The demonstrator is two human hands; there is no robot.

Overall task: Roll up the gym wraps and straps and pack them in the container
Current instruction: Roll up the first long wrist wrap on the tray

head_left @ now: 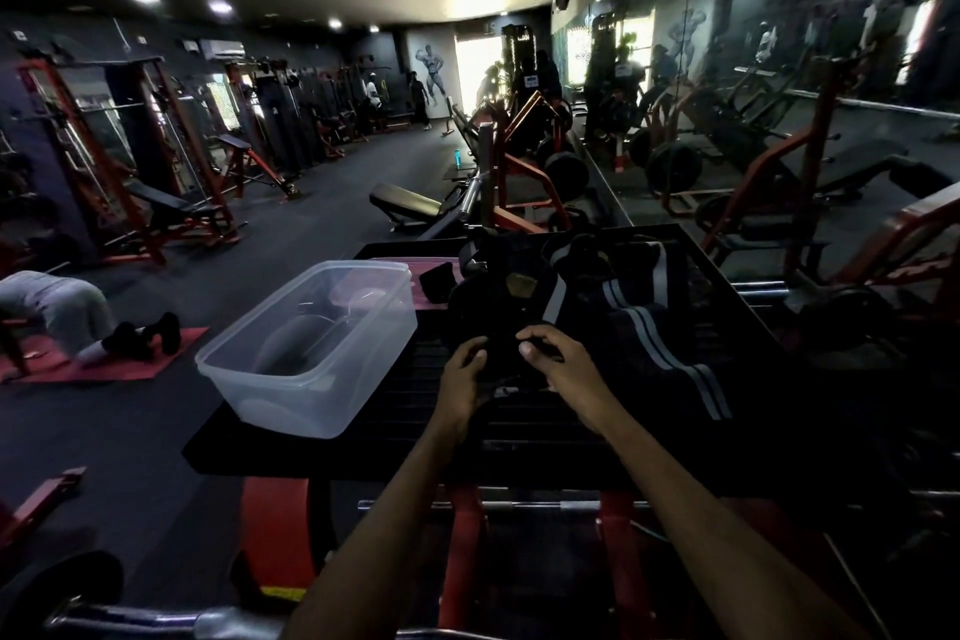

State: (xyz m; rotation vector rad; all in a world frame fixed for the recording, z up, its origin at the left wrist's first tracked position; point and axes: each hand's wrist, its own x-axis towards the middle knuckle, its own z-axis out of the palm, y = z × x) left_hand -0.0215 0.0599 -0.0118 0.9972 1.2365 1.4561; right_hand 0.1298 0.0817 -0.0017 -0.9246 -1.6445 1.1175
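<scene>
A clear plastic container (311, 353) stands on the left part of a black slatted platform (545, 431). A heap of black gym wraps and straps (597, 286) with grey stripes lies behind my hands. A long black wrap with white stripes (670, 353) trails toward the right. My left hand (462, 374) and my right hand (561, 364) both grip a black strap (501, 353) between them, fingers curled round it, just right of the container. The strap's shape is hard to make out in the dark.
A red mat piece (431, 276) lies under the container's far end. A person kneels on a red floor mat (104, 364) at the left. Gym machines and benches line the room; a mirror wall (779, 94) runs along the right. A barbell (156, 618) crosses below.
</scene>
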